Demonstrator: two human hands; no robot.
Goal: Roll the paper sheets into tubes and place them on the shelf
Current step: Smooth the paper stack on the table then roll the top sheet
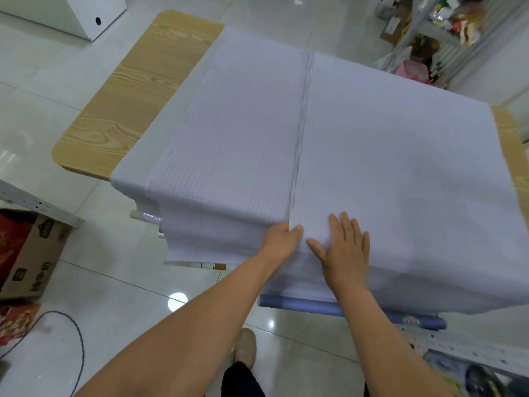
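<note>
a large white top paper sheet [386, 167] lies flat over the right part of the wooden table [128, 104], its near end drooping over the table's near edge. its left edge overlaps a stack of lined sheets [229, 138] covering the table's middle. at the table's near edge the left hand [282, 239] pinches the top sheet's left edge, thumb on top and fingers curled beneath. just beside it, the right hand [345, 253] presses flat on the sheet, fingers straight and slightly apart. a blue roll [315, 306] pokes out below the table's near edge. a cardboard box [31, 253] sits on the floor left of the table, and a metal rack [446, 32] stands beyond its far right corner.
</note>
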